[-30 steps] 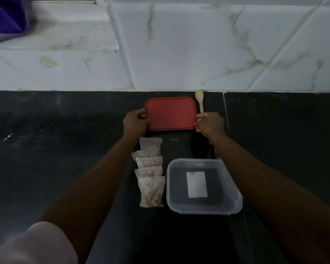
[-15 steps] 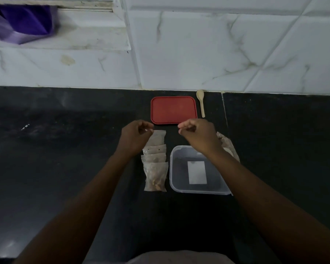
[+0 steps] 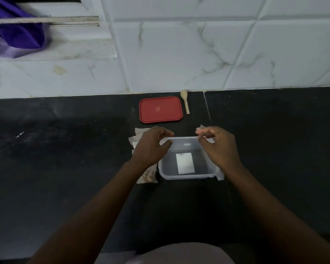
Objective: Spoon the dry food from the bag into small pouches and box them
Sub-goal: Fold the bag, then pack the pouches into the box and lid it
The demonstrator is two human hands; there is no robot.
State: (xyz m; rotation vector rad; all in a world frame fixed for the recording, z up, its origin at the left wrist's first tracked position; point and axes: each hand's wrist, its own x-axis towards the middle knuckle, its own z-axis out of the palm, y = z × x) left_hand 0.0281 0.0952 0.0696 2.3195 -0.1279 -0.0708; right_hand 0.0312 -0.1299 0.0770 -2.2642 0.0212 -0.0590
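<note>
1. Head view, hands: the left hand (image 3: pixel 152 147) and right hand (image 3: pixel 218 147) have been drawn back toward the near side. A second ago both were set at the side edges of the red lid (image 3: pixel 161 109), far out by the tiled wall (image 3: pixel 179 54). They are now held above the far rim of the clear box (image 3: pixel 187 177).
2. Head view, grip: the fingers of both hands are loosely curled and nothing is seen to be held. Whether any fingertip touches the rim cannot be told.
3. Head view, lid: it has been let go and left flat at the far side of the tabletop (image 3: pixel 65 168), close to the wall. The wooden spoon (image 3: pixel 185 101) lies just beside it on the right, apart from it.
4. Head view, box: it stands open at the centre, empty apart from a white label (image 3: pixel 185 162) on its base.
5. Head view, pouches: the pouches (image 3: pixel 136 139) lie in an overlapping row just left of the box, partly hidden under the left hand. Brown dry food (image 3: pixel 148 174) shows in the nearest one. None has been placed in the box. The bag (image 3: pixel 220 175) shows only as crumpled edges right of the box, mostly hidden by the right hand.
6. Judgement: the lid is taken to be parked and the spooning done. Boxing has not begun. The next move is expected to be pouches lifted from the left into the box.
</note>
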